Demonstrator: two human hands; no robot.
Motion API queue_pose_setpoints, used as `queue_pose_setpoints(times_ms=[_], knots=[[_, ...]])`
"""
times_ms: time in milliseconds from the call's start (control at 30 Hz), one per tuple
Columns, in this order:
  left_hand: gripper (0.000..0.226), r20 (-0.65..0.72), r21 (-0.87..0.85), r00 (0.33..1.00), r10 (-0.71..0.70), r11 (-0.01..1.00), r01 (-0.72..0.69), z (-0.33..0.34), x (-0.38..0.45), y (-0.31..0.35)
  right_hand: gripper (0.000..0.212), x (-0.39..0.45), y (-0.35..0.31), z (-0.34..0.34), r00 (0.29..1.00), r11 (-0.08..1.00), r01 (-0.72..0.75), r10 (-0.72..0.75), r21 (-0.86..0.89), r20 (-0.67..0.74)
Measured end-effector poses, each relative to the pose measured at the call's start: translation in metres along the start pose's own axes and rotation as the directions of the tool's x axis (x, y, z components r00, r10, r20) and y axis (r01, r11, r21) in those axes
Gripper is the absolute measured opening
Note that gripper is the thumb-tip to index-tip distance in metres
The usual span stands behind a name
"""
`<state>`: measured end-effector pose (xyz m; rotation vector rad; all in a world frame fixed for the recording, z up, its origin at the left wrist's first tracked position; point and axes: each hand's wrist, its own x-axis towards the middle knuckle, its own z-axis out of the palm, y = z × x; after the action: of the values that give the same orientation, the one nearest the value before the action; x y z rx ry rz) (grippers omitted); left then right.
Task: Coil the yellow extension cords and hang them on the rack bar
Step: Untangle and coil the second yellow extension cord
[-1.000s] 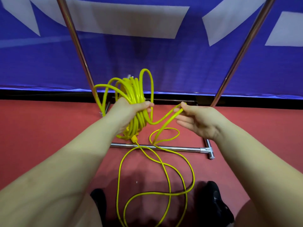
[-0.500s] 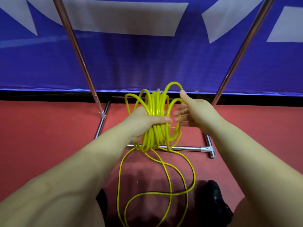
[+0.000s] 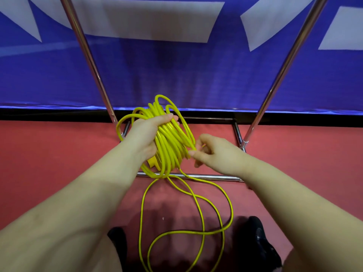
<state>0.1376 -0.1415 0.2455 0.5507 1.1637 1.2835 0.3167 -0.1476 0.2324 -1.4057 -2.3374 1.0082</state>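
Cord loops, bright yellow and glossy, are bunched into a thick coil (image 3: 169, 140) that I hold up in front of me, above the red floor (image 3: 49, 163) and in front of the chrome rack's base bar (image 3: 206, 176). The coil's strands run side by side, with a few looser loops arching out at the top and to the left, and something flat and yellow shows under the bundle near my palm, though I cannot tell what it is. From the bottom of the coil the uncoiled cord (image 3: 198, 209) trails down to the floor in wide crossing curves between my black shoes (image 3: 259, 242). My left hand (image 3: 146, 134) is wrapped tight around the coil, thumb across the top of the strands. My right hand (image 3: 214, 154) sits just beside the coil's right edge, fingers curled in, pinching a strand there between thumb and fingertips.
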Motion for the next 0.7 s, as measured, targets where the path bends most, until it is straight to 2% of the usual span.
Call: queue_pose_setpoints(times_ms=[100, 200, 267, 367, 467, 700], knots=[[0.038, 0.015, -0.031, 1.0, 0.009, 0.999, -0.009, -0.003, 0.001, 0.004, 0.016, -0.003, 0.014, 0.012, 0.964, 0.955, -0.049, 0.122, -0.293, 0.235], [0.043, 0.015, -0.094, 1.0, -0.001, 0.996, 0.002, -0.006, 0.002, 0.012, 0.019, -0.005, 0.029, 0.011, 0.926, 0.905, -0.097, 0.235, -0.415, 0.296], [0.03, 0.0, -0.109, 1.0, 0.013, 0.994, -0.013, -0.008, 0.002, 0.017, 0.024, -0.005, 0.033, 0.002, 0.953, 0.914, -0.137, 0.227, -0.381, 0.202], [0.019, -0.033, -0.085, 0.999, 0.041, 0.995, -0.044, -0.014, 0.003, 0.019, 0.027, -0.005, 0.03, -0.012, 0.991, 0.983, -0.127, 0.122, -0.129, -0.05], [0.019, -0.039, -0.043, 0.999, 0.027, 0.999, -0.028, -0.018, 0.005, 0.018, 0.017, -0.008, 0.026, -0.023, 0.953, 0.999, -0.013, -0.001, -0.044, -0.304], [0.022, 0.097, 0.0, 0.994, -0.049, 0.999, 0.049, -0.013, 0.001, 0.015, 0.011, -0.005, 0.019, -0.027, 0.921, 0.999, 0.017, -0.005, 0.027, -0.391]])
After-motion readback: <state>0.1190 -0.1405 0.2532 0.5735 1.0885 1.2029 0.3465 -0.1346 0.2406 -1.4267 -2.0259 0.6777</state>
